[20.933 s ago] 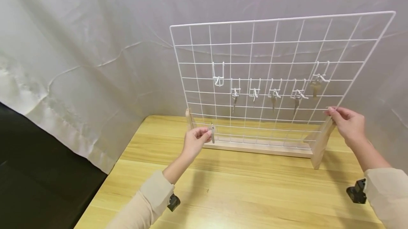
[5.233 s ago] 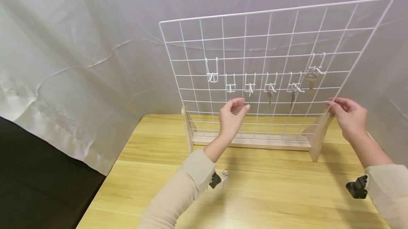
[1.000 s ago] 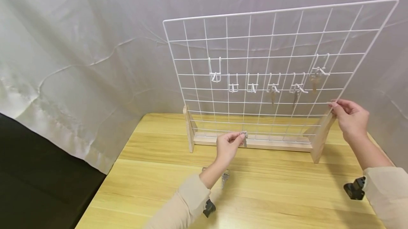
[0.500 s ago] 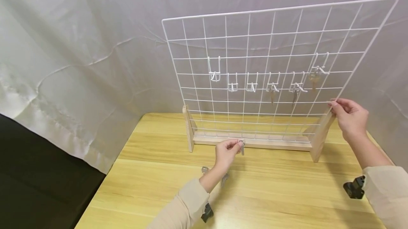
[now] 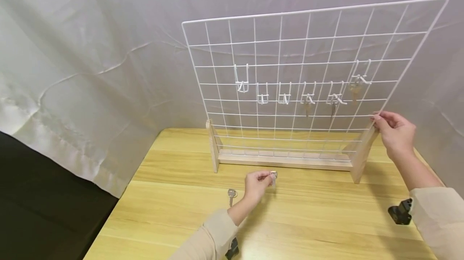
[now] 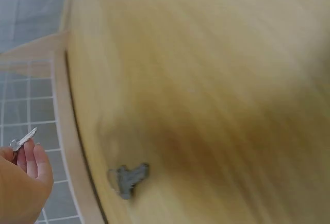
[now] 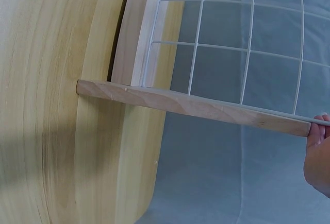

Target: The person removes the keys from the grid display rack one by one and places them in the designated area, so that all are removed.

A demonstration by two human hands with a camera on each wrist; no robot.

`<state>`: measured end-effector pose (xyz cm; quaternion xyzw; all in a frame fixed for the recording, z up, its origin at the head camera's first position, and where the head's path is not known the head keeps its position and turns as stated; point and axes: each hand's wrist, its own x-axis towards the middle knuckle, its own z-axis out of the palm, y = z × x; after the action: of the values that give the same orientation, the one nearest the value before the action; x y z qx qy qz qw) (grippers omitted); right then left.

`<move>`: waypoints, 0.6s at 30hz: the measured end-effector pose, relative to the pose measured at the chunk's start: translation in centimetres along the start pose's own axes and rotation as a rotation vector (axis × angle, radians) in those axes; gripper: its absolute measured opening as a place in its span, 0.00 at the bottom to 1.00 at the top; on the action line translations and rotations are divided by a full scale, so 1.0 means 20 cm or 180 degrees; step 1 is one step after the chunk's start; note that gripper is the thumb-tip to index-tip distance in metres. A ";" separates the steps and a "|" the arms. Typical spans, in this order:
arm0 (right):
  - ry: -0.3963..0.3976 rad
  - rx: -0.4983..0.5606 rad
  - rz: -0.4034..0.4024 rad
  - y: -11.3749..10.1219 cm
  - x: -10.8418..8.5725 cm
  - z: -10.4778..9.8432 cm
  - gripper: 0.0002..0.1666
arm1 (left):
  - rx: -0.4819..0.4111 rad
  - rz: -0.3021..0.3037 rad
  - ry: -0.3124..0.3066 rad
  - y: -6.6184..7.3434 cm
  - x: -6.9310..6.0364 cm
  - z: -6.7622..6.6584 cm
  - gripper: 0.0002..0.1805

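My left hand pinches a silver key with a ring, just above the table in front of the rack's base. The left wrist view shows this held key too. My right hand grips the right edge of the white wire grid, at the top of its wooden side support. On the grid, three keys hang from hooks at the right: a brassy key, a dark key and a smaller key. Another key lies on the table beside my left forearm.
Three hooks at the left carry no key: a larger hook and two smaller ones, including the leftmost small hook. The wooden table ends at the left by a black area. A pale curtain stands behind the rack.
Over the longer span, keys left the two leftmost small hooks and keys appeared on the table. Lately my left hand lowers its key toward the table, while my right hand keeps its grip.
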<state>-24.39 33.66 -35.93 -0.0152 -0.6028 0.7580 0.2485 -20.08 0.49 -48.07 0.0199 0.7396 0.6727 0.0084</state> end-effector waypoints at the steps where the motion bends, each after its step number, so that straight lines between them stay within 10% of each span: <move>1: 0.0000 -0.0008 0.0002 0.00 0.00 0.00 0.17 | 0.0023 0.0000 -0.0014 -0.01 0.00 0.00 0.08; 18: 0.0022 0.0002 -0.0042 0.01 0.00 0.00 0.17 | 0.0218 -0.0147 -0.0275 -0.15 -0.08 0.02 0.05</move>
<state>-24.42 33.59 -36.10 -0.0138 -0.6019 0.7565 0.2556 -18.56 0.56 -51.13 0.0322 0.7614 0.6451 0.0551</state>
